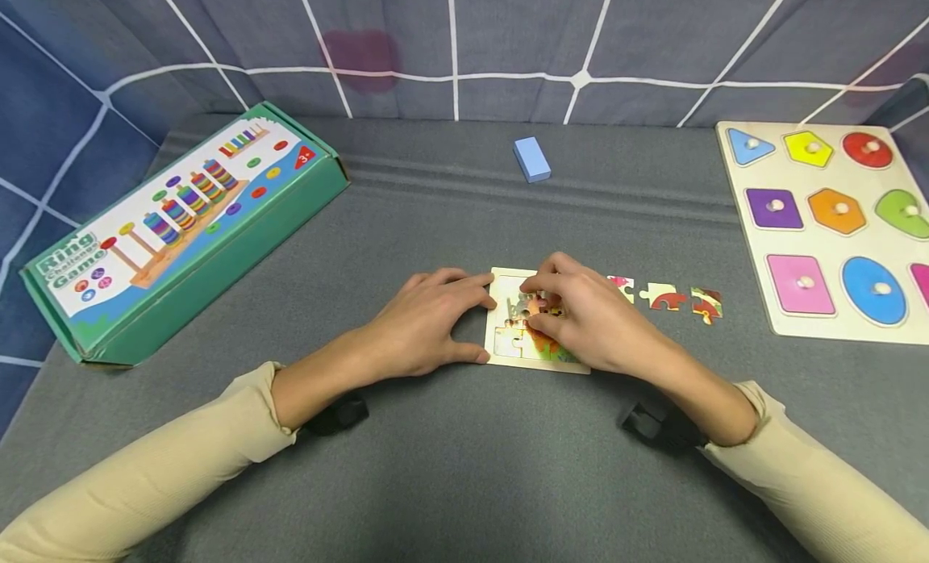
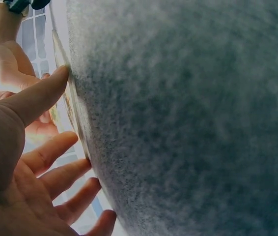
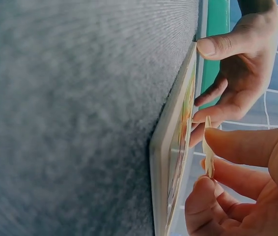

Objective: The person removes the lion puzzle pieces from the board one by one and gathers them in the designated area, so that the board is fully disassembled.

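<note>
A small wooden jigsaw tray (image 1: 544, 366) lies flat on the grey cloth, with picture pieces fitted along its lower part. My right hand (image 1: 591, 317) is over the tray and covers much of its right side. Between thumb and fingertips it pinches a thin jigsaw piece (image 3: 208, 147), seen edge-on close above the tray in the right wrist view. My left hand (image 1: 431, 325) has its fingers spread, with thumb and fingertips resting at the tray's left edge. To the right lie loose jigsaw pieces (image 1: 662, 296) in a row, the nearest partly hidden by the right hand.
A green Ring Challenge Game box (image 1: 196, 216) lies at the left. Behind the tray is a blue block (image 1: 532, 160). At the right rests a wooden board (image 1: 740, 224) of coloured knobbed shapes. A checked cloth (image 1: 508, 47) hangs along the back.
</note>
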`<action>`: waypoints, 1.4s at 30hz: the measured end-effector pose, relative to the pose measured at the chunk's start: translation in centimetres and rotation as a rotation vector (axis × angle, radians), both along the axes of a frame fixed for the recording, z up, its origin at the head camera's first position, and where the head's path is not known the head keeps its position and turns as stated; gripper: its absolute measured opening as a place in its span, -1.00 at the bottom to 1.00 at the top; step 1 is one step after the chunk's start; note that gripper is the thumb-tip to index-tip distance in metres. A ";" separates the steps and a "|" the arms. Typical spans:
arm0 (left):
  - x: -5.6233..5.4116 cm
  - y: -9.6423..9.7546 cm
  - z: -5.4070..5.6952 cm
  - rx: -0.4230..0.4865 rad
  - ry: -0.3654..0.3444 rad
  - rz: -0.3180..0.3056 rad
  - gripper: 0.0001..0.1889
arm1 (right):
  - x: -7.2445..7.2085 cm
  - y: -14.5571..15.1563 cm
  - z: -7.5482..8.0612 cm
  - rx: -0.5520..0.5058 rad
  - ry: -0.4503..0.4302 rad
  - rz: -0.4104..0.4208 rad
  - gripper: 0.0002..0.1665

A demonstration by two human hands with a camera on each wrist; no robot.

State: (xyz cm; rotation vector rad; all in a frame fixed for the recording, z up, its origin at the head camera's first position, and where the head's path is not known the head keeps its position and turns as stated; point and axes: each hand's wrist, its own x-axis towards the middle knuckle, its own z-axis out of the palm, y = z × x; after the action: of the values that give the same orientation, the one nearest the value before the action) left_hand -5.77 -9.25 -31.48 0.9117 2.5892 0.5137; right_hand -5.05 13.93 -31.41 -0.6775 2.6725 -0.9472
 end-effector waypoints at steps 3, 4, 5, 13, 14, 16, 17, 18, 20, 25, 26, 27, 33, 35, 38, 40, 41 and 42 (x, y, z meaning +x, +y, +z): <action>0.0 0.0 0.0 0.002 0.001 -0.002 -0.44 | 0.1 0.2 0.0 -0.023 0.007 -0.009 -0.64; 0.0 0.0 0.0 0.002 0.002 -0.002 -0.44 | 0.1 0.3 0.0 -0.031 0.009 -0.012 -0.64; 0.0 0.0 -0.1 0.003 0.001 -0.001 -0.44 | 0.1 0.4 0.0 -0.037 0.010 -0.014 -0.64; 0.0 -0.1 0.0 0.003 0.000 -0.002 -0.44 | 0.4 1.0 0.0 -0.062 -0.005 -0.017 -0.57; 0.0 -0.1 0.0 0.002 -0.001 -0.003 -0.44 | 0.4 1.0 0.0 -0.057 -0.005 -0.017 -0.55; 0.0 -0.1 0.0 0.003 -0.001 -0.004 -0.44 | 0.4 1.2 0.0 -0.054 -0.005 -0.019 -0.54; 0.0 -0.1 0.0 0.003 -0.001 -0.004 -0.44 | 0.4 1.2 0.0 -0.055 -0.005 -0.021 -0.55; 0.0 -0.1 -0.1 0.003 0.000 -0.004 -0.44 | 0.4 1.3 0.0 -0.058 -0.004 -0.022 -0.58; 0.0 -0.1 -0.1 0.003 -0.001 -0.003 -0.44 | 0.5 1.4 0.0 -0.061 -0.002 -0.024 -0.62; 0.0 -0.1 -0.1 0.005 -0.002 -0.004 -0.43 | 0.6 1.8 0.0 -0.062 0.009 -0.036 -0.64; 0.0 -0.1 -0.1 0.005 -0.002 -0.004 -0.43 | 0.6 1.9 0.0 -0.066 0.013 -0.038 -0.65; 0.0 -0.1 -0.1 0.004 -0.002 -0.004 -0.43 | 0.6 2.0 0.0 -0.073 0.017 -0.042 -0.65; 0.0 0.1 0.1 -0.004 0.001 -0.003 -0.42 | 1.0 2.9 0.0 -0.119 0.060 -0.049 -0.68; 0.0 0.1 0.1 -0.003 0.004 -0.002 -0.43 | 1.2 3.3 -0.1 -0.119 0.074 -0.043 -0.68; 0.0 0.0 0.0 -0.001 0.009 -0.005 -0.43 | 1.5 3.8 0.0 -0.102 0.085 -0.037 -0.67; 0.0 0.0 0.0 0.001 0.011 -0.008 -0.43 | 1.7 4.2 0.0 -0.083 0.103 -0.034 -0.67; 0.0 0.0 0.0 0.003 0.011 -0.009 -0.43 | 1.8 4.3 0.0 -0.076 0.109 -0.035 -0.66; 0.0 0.0 0.0 0.004 0.011 -0.010 -0.43 | 1.8 4.5 0.1 -0.070 0.116 -0.035 -0.66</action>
State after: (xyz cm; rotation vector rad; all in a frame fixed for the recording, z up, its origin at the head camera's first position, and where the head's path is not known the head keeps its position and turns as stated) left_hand -5.78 -9.27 -31.52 0.9302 2.5929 0.5134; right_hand -3.21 18.39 -31.36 -0.7238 2.7717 -1.0452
